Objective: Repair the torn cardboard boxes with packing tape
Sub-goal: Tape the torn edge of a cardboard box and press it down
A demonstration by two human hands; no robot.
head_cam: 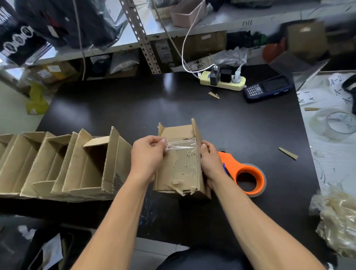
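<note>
On the dark counter (171,105), the left hand (148,156) pinches a clear tape strip (181,145) across the small torn brown cardboard box (180,166); the right hand (210,164) grips its side, orange tape dispenser (246,175) just beside.

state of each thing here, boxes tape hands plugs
box: torn face up, flaps open
tape strip: stretched across the box, wrinkled
left hand: pinches the strip's end
right hand: grips the box's edge
dispenser: lying on the table, unheld
box row: open
power strip: plugs in

"A-2" on white paper sheet (335,80)
</note>
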